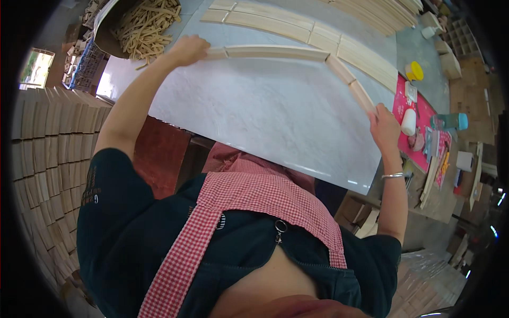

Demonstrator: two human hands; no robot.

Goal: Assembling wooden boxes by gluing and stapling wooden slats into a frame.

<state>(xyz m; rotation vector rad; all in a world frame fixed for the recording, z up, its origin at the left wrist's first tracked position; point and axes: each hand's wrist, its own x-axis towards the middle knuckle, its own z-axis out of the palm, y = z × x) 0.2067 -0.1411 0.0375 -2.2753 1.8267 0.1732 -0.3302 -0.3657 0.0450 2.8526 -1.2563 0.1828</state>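
Note:
A long pale wooden strip [275,52], scored across at several joints, spans the far side of the white marbled table [249,100]. My left hand [190,50] is closed round its left end. At its other end my right hand [385,126] grips it near the table's right side. The right part of the strip bends toward me at its joints. Just beyond it lie flat pale wooden slats [270,24] side by side, crossed by similar lines. Most of my fingertips are hidden.
A bin of thin wood offcuts [146,32] stands at the far left. Stacked wooden pieces [53,175] rise on my left. To the right, a pink mat [419,151] holds a white bottle [408,122]; a teal-lidded jar [450,121] and yellow-topped tub [414,71] are nearby.

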